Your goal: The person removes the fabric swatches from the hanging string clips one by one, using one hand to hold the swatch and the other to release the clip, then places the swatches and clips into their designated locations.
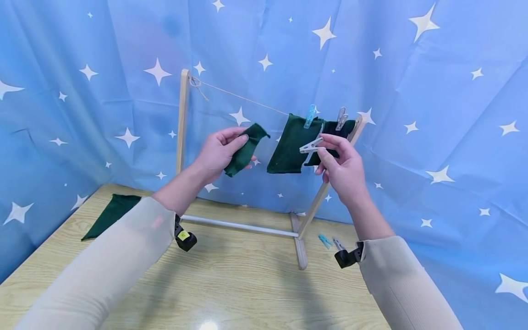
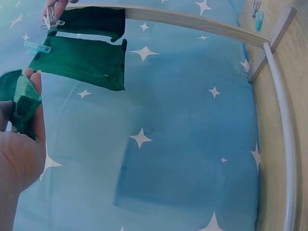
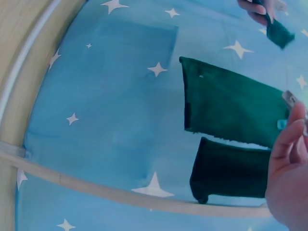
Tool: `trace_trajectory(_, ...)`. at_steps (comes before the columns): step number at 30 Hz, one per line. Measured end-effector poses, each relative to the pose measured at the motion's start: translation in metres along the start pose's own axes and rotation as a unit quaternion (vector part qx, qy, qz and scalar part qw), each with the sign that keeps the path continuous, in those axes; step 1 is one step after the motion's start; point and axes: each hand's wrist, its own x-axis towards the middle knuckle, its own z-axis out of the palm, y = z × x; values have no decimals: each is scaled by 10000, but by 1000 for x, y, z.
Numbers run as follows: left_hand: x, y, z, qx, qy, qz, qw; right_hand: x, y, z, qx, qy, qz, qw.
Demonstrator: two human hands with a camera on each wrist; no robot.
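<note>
My left hand (image 1: 218, 153) grips a folded dark green cloth (image 1: 247, 151) between thumb and fingers, left of the hanging pieces. In my right hand (image 1: 344, 167) a grey clothespin (image 1: 311, 145) is pinched by thumb and fingers, in front of the hanging cloths. One green cloth (image 1: 290, 146) hangs from the string (image 1: 247, 98) under a blue clothespin (image 1: 310, 116). Beside it, a second green cloth (image 3: 231, 168) hangs near the right post, with a grey clothespin (image 1: 341, 118) at its top; my right hand partly hides it in the head view.
The wooden rack has a left post (image 1: 182, 119), a right post (image 1: 315, 208) and a white lower bar (image 1: 243, 225). Another green cloth (image 1: 111, 215) lies on the table at left, partly behind my sleeve. A blue clothespin (image 1: 325, 241) and a grey clothespin (image 1: 338, 244) lie by the right foot.
</note>
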Motion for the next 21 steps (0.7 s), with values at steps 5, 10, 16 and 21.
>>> trace_trajectory(5, -6, -5, -5, 137, -60, 40, 9999, -6, 5, -2, -222, 18, 139, 9997)
trace_trajectory(10, -14, -10, -9, 159, -12, -36, 9999, -14, 13, -5, -249, 7, 218, 9995)
trace_trajectory(16, -21, -18, -14, 260, -35, -81, 9996, -24, 25, -10, 22, -5, 307, 9995)
trace_trajectory(21, -26, -22, -16, 303, -7, -186, 9994, -31, 33, -15, 52, -35, 335, 9994)
